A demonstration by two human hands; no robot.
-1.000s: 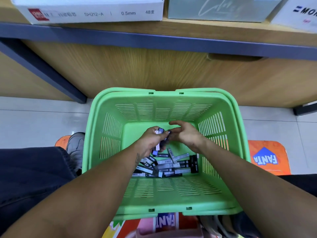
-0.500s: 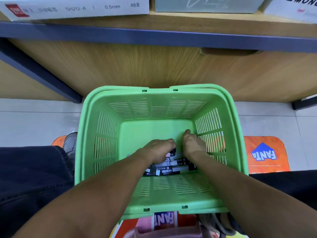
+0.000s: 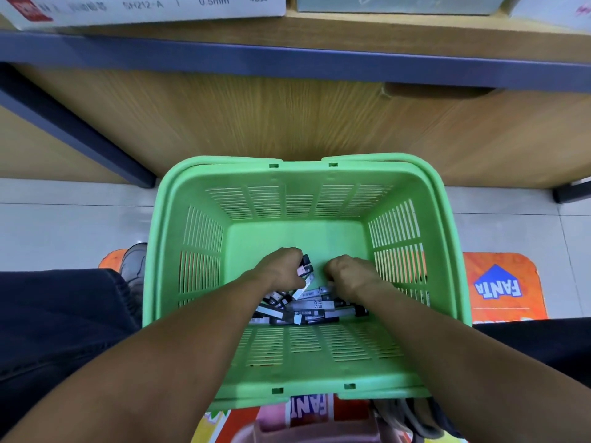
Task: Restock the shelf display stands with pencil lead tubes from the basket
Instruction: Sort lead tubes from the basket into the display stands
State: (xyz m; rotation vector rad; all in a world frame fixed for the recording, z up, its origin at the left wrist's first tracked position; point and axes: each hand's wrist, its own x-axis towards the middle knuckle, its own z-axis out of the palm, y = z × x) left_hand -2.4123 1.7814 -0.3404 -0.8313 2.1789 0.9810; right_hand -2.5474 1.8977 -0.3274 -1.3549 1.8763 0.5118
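Both hands are down inside the green basket (image 3: 204,193), which fills the centre of the frame on a pale tiled floor (image 3: 64,225). The left hand (image 3: 281,266) is curled around a small bunch of pencil lead tubes (image 3: 306,266), whose dark caps stick out past its knuckles toward the middle of the frame. The right hand (image 3: 348,276), just beside it, has its fingers bent down into the pile; whether it actually grips a tube cannot be told, since the fingertips are hidden.

The rest of the loose tubes (image 3: 307,310) lie in a heap on the basket floor, just below the hands and between the two forearms. They are grey and black with white labels, and one reads "HB" with "0.5" beside it.

At the upper left of the frame a white box (image 3: 144,8) sits on the wooden shelf (image 3: 415,30), printed "SH212-A", "0.5mm" and "48" followed by a character, with a red logo at its left end too blurred to read. An orange mat (image 3: 502,289) at the right edge shows a blue "FANTA" logo upside down, and the same word appears on a piece (image 3: 308,410) at the bottom centre, under the basket's near rim. A grey shoe (image 3: 134,266) shows left of the basket.
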